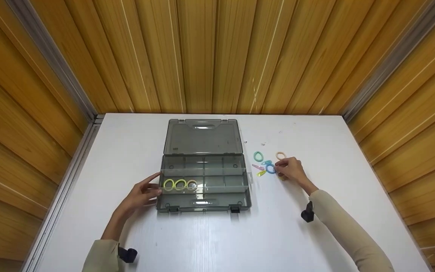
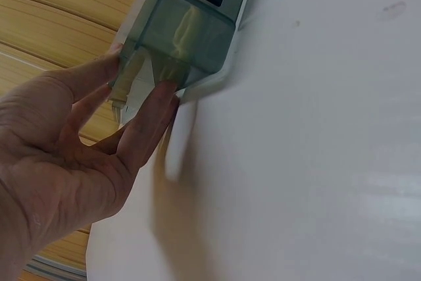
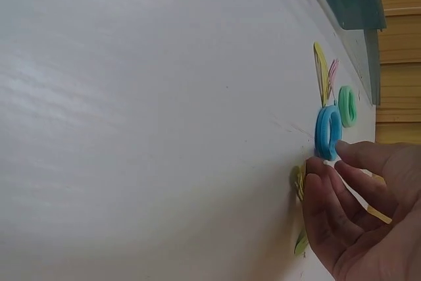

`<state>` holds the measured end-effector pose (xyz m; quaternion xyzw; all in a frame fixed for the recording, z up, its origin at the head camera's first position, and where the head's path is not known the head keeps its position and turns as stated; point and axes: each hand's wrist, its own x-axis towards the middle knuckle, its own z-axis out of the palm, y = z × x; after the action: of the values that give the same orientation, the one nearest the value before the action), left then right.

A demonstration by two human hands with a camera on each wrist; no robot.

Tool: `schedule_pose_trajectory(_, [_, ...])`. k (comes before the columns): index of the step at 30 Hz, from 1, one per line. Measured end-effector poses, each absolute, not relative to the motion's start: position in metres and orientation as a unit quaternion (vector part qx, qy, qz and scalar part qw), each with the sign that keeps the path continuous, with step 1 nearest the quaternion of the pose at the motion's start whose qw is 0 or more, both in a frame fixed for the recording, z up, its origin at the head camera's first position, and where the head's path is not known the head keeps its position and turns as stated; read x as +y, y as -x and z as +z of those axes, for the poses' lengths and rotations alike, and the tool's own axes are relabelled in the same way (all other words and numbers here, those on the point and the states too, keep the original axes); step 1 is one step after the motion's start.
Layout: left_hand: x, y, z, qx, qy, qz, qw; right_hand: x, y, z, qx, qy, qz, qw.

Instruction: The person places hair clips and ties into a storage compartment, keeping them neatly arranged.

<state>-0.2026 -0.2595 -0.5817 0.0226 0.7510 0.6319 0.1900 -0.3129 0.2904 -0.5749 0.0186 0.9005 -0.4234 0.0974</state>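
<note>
Blue hair tie (image 1: 270, 169): right of frame centre on the white table (image 1: 315, 241), among a green tie (image 1: 258, 156), orange tie (image 1: 280, 155) and yellow clip (image 1: 261, 173); pinched at its edge by the right hand (image 1: 291, 170), fingers curled. Grey compartment box (image 1: 203, 196): centre frame, lid open, three yellow ties (image 1: 180, 184) inside. Left hand (image 1: 142, 194): straight fingers touching the box's left wall.
</note>
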Motion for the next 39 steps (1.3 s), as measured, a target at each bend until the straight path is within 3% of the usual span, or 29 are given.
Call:
schedule_pose_trajectory(21, [-0.26,0.202,-0.583,0.75,-0.026,0.634,0.187,0.281,0.311,-0.58,0.932,0.011,-0.357,0.064])
schedule_pose_trajectory(34, [-0.26,0.203,-0.585,0.752,-0.029,0.632,0.184,0.276,0.311,-0.567,0.903,0.005,-0.428,0.04])
schedule_pose_trajectory(39, [-0.26,0.204,-0.586,0.754,-0.029,0.63,0.185,0.269,0.308,-0.557,0.873,0.018,-0.484,0.058])
